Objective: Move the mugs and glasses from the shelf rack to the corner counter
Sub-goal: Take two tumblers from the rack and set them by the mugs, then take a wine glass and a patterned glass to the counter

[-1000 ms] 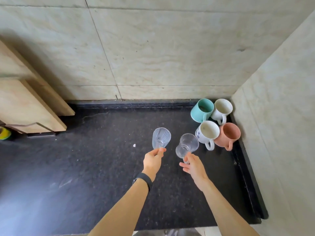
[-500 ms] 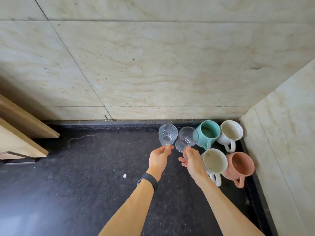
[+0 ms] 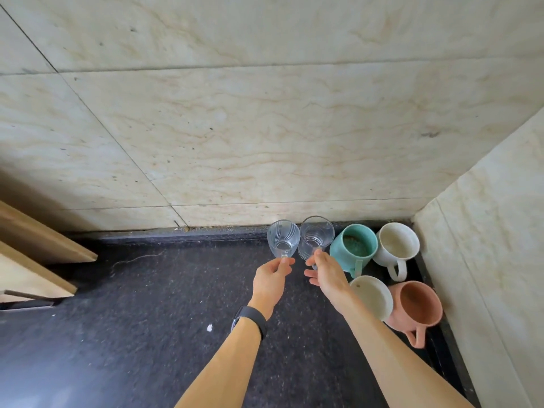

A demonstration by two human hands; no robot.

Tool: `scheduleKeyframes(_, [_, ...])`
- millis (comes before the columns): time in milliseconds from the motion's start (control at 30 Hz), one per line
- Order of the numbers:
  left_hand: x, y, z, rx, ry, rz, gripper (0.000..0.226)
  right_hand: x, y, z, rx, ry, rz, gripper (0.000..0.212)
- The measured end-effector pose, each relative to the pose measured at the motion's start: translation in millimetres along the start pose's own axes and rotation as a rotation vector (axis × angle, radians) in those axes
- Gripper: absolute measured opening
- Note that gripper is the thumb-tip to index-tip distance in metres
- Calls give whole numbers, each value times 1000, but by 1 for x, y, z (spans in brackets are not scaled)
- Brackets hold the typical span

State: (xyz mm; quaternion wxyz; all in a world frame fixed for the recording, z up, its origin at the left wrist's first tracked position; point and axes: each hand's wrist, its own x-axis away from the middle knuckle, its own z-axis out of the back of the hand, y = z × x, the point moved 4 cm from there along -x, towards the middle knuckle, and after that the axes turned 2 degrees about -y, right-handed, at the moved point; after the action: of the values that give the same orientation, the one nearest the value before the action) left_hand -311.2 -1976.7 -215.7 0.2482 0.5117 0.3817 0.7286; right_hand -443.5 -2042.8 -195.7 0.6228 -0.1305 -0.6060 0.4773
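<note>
Now the left grip (image 3: 269, 282) pinches the ribbed glass (image 3: 283, 238) low down, the right grip (image 3: 326, 275) the plain glass (image 3: 316, 237); both are upright, mouths up, far along the counter (image 3: 147, 319), left of the teal mug (image 3: 353, 248)

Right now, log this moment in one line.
left hand: holds etched glass | right hand: holds plain glass | mugs: four in corner of counter

Head view, single, wide-angle. Worn on the person's head, facing forward and steeply down into the corner of the black speckled stone counter (image 3: 132, 304), near.

Beige veined marble wall (image 3: 265, 128) fills the upper half.

Left hand (image 3: 269, 282) and right hand (image 3: 328, 273) enter from below and reach mid-frame, holding the ribbed clear glass (image 3: 283, 238) and the plain clear glass (image 3: 315, 237).
</note>
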Motion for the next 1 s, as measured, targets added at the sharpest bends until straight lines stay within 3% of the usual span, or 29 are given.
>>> scheduleKeyframes(67, [5, 5, 2, -77, -23, 8, 30, 3, -2, 1, 50, -9, -30, 41])
scheduleKeyframes(200, [21, 14, 16, -252, -54, 22, 59, 16, 2, 15, 251, 25, -25, 68])
scheduleKeyframes(367, [56, 24, 45, -507, -92, -31, 64, 87, -17, 23, 348, 65, 73, 53])
scheduleKeyframes(500, [92, 46, 76, -766, -49, -201, 63, 142, -20, 29, 367, 92, 191, 45])
scheduleKeyframes(767, [195, 100, 139, -1092, 224, -504, 66, 247, -72, 35, 678, 300, 653, 36])
scheduleKeyframes(1000, [315, 126, 206, -1126, 560, -556, 61, 319, -145, 8, 814, 327, 1045, 36])
